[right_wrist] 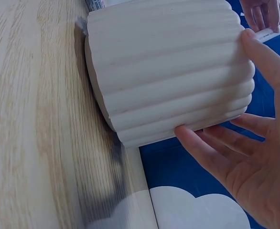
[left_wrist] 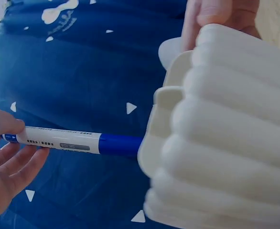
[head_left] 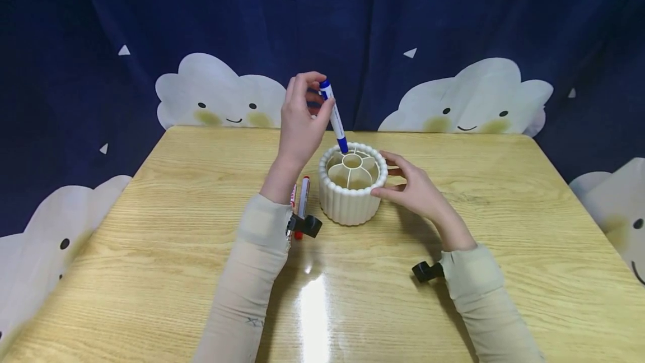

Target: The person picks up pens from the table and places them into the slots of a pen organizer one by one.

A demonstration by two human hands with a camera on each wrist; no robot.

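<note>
My left hand (head_left: 304, 122) pinches a white marker (head_left: 335, 116) with blue ends near its top. The marker slants down, and its lower blue end is right at the far left rim of a cream, ribbed pen holder (head_left: 347, 207). Curved dividers split the holder's inside into compartments around a central ring. My right hand (head_left: 415, 188) holds the holder from the right, thumb on the near side of the rim and fingers behind. In the right wrist view its fingertips (right_wrist: 182, 131) touch the ribbed wall. The left wrist view shows the marker (left_wrist: 63, 140) pointing at the holder's opening.
Left of the holder lie a red-ended white marker (head_left: 304, 195) and another red-marked one (head_left: 293, 194), partly hidden by the left wrist. Under everything is a wood-grain table (head_left: 383, 307). Behind it hangs a dark blue curtain (head_left: 342, 27) with cloud prints.
</note>
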